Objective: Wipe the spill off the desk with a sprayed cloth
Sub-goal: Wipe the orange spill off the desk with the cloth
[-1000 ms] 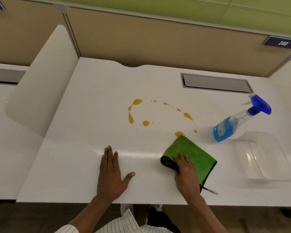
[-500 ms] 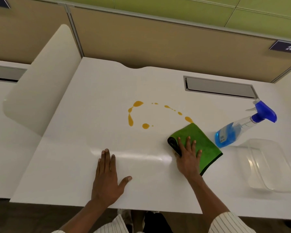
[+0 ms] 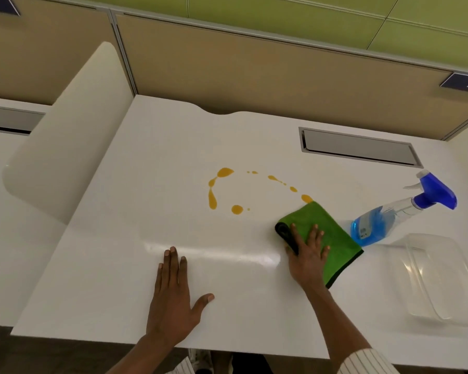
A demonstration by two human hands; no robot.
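My right hand point(image 3: 307, 255) presses flat, fingers spread, on the folded green microfiber cloth point(image 3: 327, 233); palm down, not clenched, nothing pinched. Left hand point(image 3: 173, 295) lies open and flat on the white surface point(image 3: 119, 265), holding nothing. The orange spill point(image 3: 237, 209) lies ahead and to the left of the cloth, its arc of drops running left to right; the nearest drop touches the cloth's far corner. Right hand is nearer. Spray bottle point(image 3: 389, 214) lies just right of the cloth.

One cloth point(image 3: 327, 233), bottle point(image 3: 384, 221), perhaps one tub point(image 3: 443, 279)
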